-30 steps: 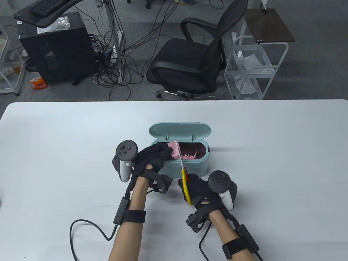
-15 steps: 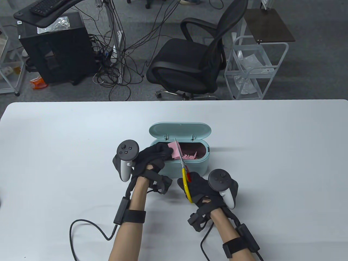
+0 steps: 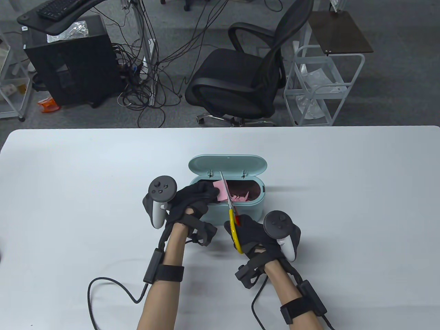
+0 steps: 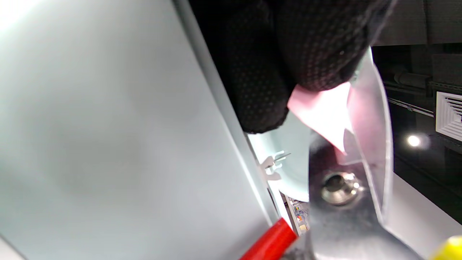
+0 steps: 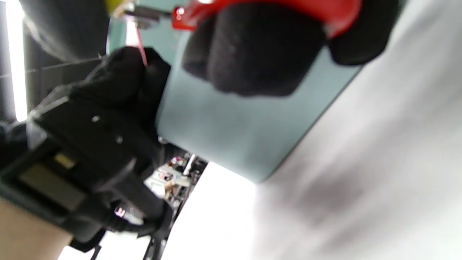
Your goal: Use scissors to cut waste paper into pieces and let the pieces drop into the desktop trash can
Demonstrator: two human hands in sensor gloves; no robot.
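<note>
While the lid stands open, trash can (image 3: pixel 237 206): a mint-green oval desktop bin in the middle of the white table (image 3: pixel 343 192), its lid tipped back on the far side; both hands work at its near-left part.
Cut pieces (image 3: pixel 239 196): pink scraps already lie in the bin's dark inside, right of the blades.
Left hand (image 3: pixel 192 201): at the bin's left end, its fingers curled and pinching the paper; the left wrist view shows two gloved fingertips (image 4: pixel 317 54) clamped on the sheet's edge.
Right hand (image 3: pixel 252 237): on the near side of the bin, fingers wrapped through the scissor handles; it is the nearer hand to the person, while the left is the nearer to the paper.
Scissors (image 3: pixel 228 202): yellow and red handles, steel blades. Long axis runs from the right hand away over the bin's near rim, tip close to the lid hinge.
Key relation: the paper lies just left of the blades and touches them, above the bin's opening, so a snipped piece would likely drop inside.
Blades: the left wrist view shows them parted by the pivot with paper between.
Waste paper (image 3: pixel 220 191): a small, pale pink, flat remnant, thin and limp, with one pointed corner toward the pivot.
Judgement: little paper remains; the next snip needs care near the left fingertips.
</note>
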